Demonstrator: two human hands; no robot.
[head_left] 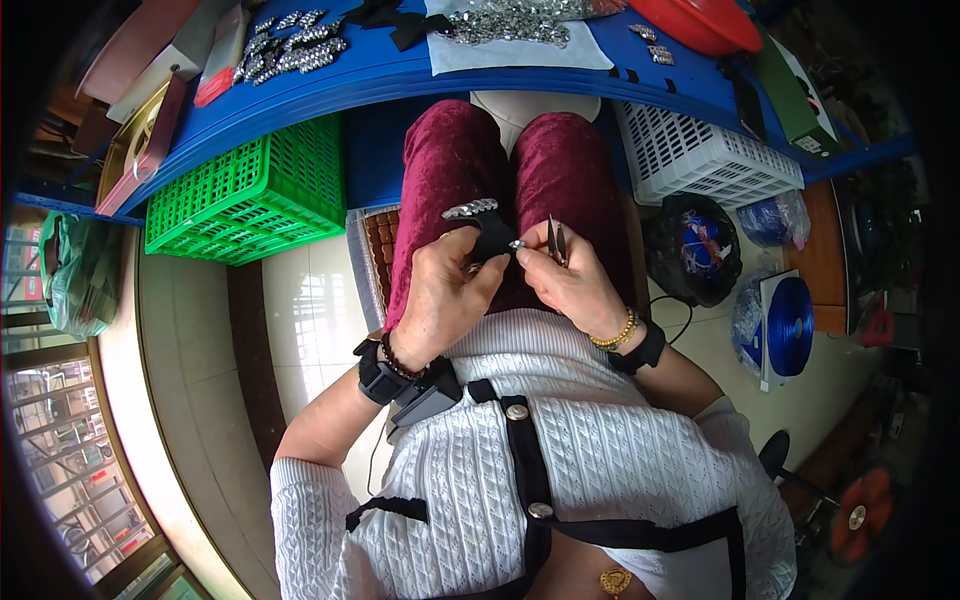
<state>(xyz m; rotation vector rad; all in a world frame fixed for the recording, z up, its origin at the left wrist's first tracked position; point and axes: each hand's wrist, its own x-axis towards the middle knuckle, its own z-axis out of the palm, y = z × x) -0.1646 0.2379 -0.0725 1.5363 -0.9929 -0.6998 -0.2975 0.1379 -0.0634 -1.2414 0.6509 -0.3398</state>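
Note:
Over my lap, my left hand is closed on a black fabric strip. A row of silvery rhinestones runs along the strip's far end. From the right, my right hand pinches at the strip's edge, where a small shiny stone shows by the fingertips. A dark, pointed two-pronged metal tool also sticks up from the right hand; whether it is tweezers or snips I cannot tell. My palms hide part of the strip.
Ahead stands a blue table with rhinestone pieces, loose stones on a white sheet and a red basin. Below are a green crate at left, a white crate at right, and a black bag.

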